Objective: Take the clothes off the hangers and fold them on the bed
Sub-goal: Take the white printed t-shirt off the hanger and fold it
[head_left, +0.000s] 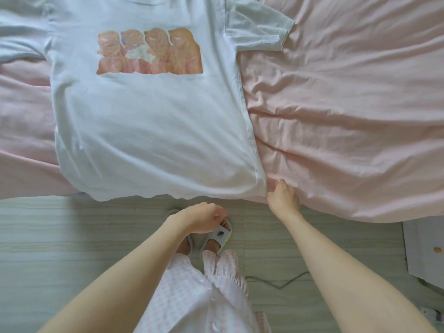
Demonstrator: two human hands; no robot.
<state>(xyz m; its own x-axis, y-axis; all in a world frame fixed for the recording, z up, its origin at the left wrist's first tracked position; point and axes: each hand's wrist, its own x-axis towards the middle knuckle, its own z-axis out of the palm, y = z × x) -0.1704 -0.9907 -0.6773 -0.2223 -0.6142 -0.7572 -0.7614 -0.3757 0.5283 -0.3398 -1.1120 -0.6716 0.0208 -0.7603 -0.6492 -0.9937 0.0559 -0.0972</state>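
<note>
A white T-shirt (149,131) with an orange-pink print lies flat, front up, on the pink bed (336,116). Its hem hangs slightly over the bed's near edge. My right hand (283,199) is at the shirt's bottom right corner, fingers curled down and pinching the hem there; the fingertips are hidden. My left hand (204,217) hovers over the floor just below the hem's middle, loosely curled and holding nothing. No hanger is in view.
The pink sheet is wrinkled to the right of the shirt. Below the bed edge is a pale wood floor (72,236) with my slippered feet (216,239), a thin cable (281,283) and a white cabinet (425,251) at the right.
</note>
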